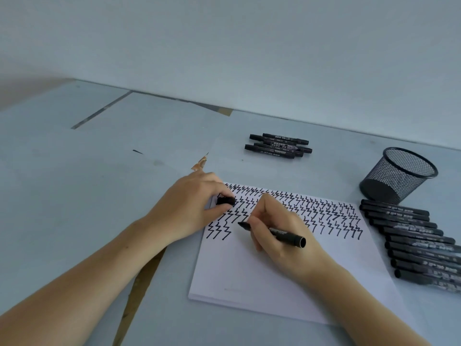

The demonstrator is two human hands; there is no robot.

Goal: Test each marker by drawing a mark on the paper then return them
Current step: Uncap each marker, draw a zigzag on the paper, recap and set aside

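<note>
Two hands work over the paper [262,278]: the right hand [279,231] grips an uncapped marker [277,233] with curled fingers, tip at the sheet's left side beside the lowest row of zigzags. The left hand [192,203] pinches the cap [225,201] at the paper's upper-left corner. Five markers [278,146] lie beyond the paper; a row [414,243] lies right of it, below the tipped mesh cup [398,174].

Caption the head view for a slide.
Right hand poises an uncapped marker over zigzag-filled paper; left hand holds its cap.
</note>
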